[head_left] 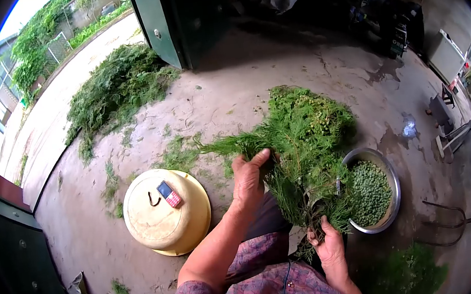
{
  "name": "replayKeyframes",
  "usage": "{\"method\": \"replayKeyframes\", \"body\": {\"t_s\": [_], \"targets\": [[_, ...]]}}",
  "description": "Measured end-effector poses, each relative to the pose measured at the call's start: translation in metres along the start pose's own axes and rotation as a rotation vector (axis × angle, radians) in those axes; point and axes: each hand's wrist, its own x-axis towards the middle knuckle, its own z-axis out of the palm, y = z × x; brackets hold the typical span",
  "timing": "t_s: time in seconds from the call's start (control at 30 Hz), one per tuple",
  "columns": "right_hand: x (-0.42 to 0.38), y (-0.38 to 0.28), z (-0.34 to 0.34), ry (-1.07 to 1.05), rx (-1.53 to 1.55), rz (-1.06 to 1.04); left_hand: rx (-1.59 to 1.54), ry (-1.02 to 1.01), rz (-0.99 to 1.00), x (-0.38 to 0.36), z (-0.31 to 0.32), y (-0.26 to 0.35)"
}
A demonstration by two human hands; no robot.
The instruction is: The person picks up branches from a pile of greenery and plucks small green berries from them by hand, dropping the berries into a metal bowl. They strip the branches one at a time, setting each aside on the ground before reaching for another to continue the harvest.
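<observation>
My left hand [248, 177] is closed, thumb against fingers, round a feathery green sprig [235, 143] of what looks like a cypress branch. Lower down, my right hand [329, 246] grips the woody stem end of a cypress branch [289, 190], whose foliage spreads up between the two hands. Just right of the branch stands a round metal basin [389, 165] holding many small green cones or berries [370, 193]. Some foliage overlaps the basin's left rim. Beyond the hands lies a heap of cut greenery [315, 115], partly hidden by the branch.
An upturned yellow tub [143, 228] stands at left with a red mobile phone [169, 194] on it. A larger pile of branches [117, 90] lies by the green metal door [160, 28]. A bent metal frame [456, 224] is on the floor at right; dark bags [395, 27] stand behind.
</observation>
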Motion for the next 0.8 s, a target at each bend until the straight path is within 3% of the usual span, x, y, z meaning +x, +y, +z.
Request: {"method": "replayKeyframes", "body": {"t_s": [0.07,0.13,0.2,0.23,0.27,0.33,0.4,0.47,0.53,0.6,0.67,0.73,0.77,0.8], "targets": [[0.000,-0.001,-0.007,-0.021,-0.026,0.013,-0.207,0.042,0.103,0.010,-0.005,0.014],[-0.001,-0.002,-0.003,0.007,-0.046,0.020,0.114,-0.028,0.048,0.066,-0.068,0.010],[-0.002,-0.002,0.007,0.030,-0.068,0.035,0.109,0.184,0.126,0.031,-0.033,0.041],[-0.004,-0.002,0.014,0.039,-0.086,-0.016,0.113,0.034,0.255,0.051,-0.060,0.028],[-0.001,-0.002,0.016,0.037,-0.045,-0.051,0.235,0.052,0.209,0.049,-0.069,0.027],[0.008,-0.005,0.018,0.026,0.035,-0.122,0.127,0.088,0.009,0.033,-0.078,0.018],[0.015,-0.010,0.017,0.008,0.041,-0.117,0.233,0.088,0.180,0.005,-0.084,-0.002],[0.021,-0.012,0.022,0.012,0.075,-0.117,0.106,0.022,0.061,-0.010,-0.099,-0.012],[0.023,-0.007,0.035,-0.011,0.064,-0.195,0.213,0.088,-0.012,-0.031,-0.098,-0.010],[0.031,0.001,0.041,-0.034,0.019,-0.187,0.272,-0.079,-0.163,-0.051,-0.096,-0.006],[0.031,0.011,0.063,-0.047,-0.133,-0.175,0.535,-0.233,-0.291,-0.075,-0.076,0.005],[0.049,0.036,0.063,-0.066,-0.210,-0.236,0.560,-0.364,-0.275,-0.078,-0.085,-0.024],[0.029,0.030,0.089,-0.079,-0.268,-0.110,0.477,-0.354,-0.242,-0.088,-0.073,-0.020],[0.034,0.045,0.095,-0.066,-0.265,-0.190,0.453,-0.309,-0.124,-0.087,-0.076,-0.029]]}}
